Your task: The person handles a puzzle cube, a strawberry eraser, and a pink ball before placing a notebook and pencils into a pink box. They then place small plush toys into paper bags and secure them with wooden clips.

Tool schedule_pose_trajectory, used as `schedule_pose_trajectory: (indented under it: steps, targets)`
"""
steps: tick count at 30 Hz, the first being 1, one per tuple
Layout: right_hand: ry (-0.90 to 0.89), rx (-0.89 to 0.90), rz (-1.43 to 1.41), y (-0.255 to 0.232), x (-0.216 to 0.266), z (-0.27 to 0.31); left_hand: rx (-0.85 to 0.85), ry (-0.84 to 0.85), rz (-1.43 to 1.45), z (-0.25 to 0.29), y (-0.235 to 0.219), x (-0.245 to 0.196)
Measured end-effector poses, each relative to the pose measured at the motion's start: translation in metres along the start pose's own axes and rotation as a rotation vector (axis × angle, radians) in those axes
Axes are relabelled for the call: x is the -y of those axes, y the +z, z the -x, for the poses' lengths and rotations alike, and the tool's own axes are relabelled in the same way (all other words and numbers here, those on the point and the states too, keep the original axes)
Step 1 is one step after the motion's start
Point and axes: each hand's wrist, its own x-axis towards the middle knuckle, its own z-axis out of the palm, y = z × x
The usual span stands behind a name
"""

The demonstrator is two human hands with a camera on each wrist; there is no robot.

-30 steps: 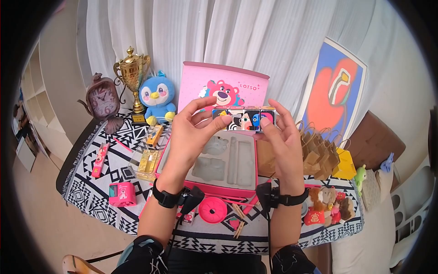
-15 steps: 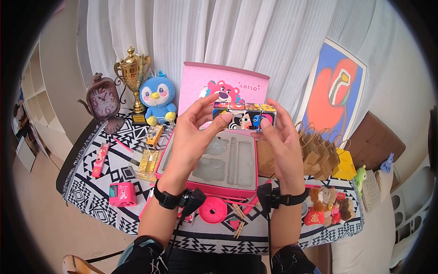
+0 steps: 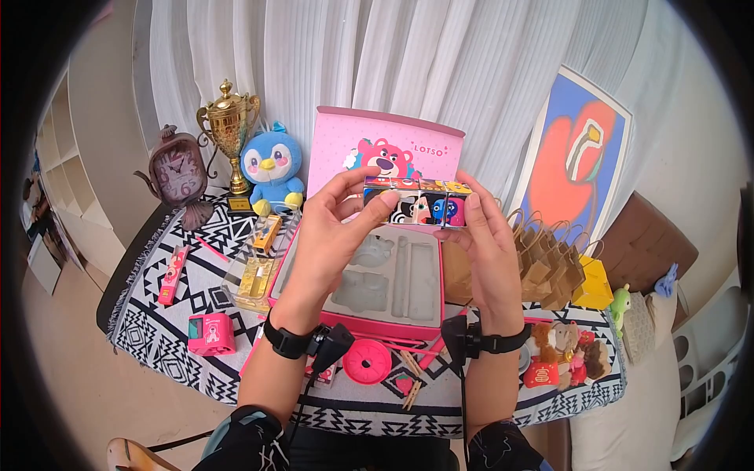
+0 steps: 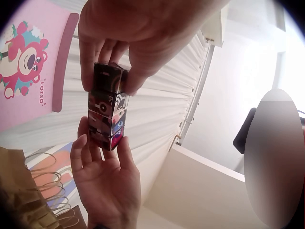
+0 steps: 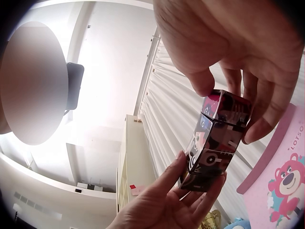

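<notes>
A long block of joined picture cubes point(image 3: 420, 206) is held level above the open pink box point(image 3: 369, 323) in the head view. My left hand point(image 3: 328, 228) pinches its left end, the thumb across the front face. At the other end my right hand point(image 3: 491, 243) grips it between thumb and fingers. In the left wrist view the block point(image 4: 108, 107) runs between both hands, with cartoon pictures on its sides. The right wrist view shows the same block point(image 5: 214, 138) with thin seams between its cubes.
Behind stand a clock point(image 3: 179, 169), a gold trophy point(image 3: 228, 129), a blue plush point(image 3: 271, 166) and the pink LOTSO lid point(image 3: 330, 141). Paper bags point(image 3: 550, 267) and small plush toys point(image 3: 565, 345) are at the right. A red round dish point(image 3: 367, 361) and clothespins point(image 3: 411, 394) lie in front.
The block has tipped so its top face shows more than at first, and it has shifted slightly left. My right thumb has moved up and outward, uncovering the pink picture at the right end.
</notes>
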Motion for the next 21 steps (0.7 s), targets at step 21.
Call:
schedule_pose_trajectory:
  steps: [21]
  targets:
    - [0.033, 0.002, -0.031, 0.0004, -0.0022, -0.0001, 0.035, 0.009, 0.072, -0.0006, 0.0009, 0.0004]
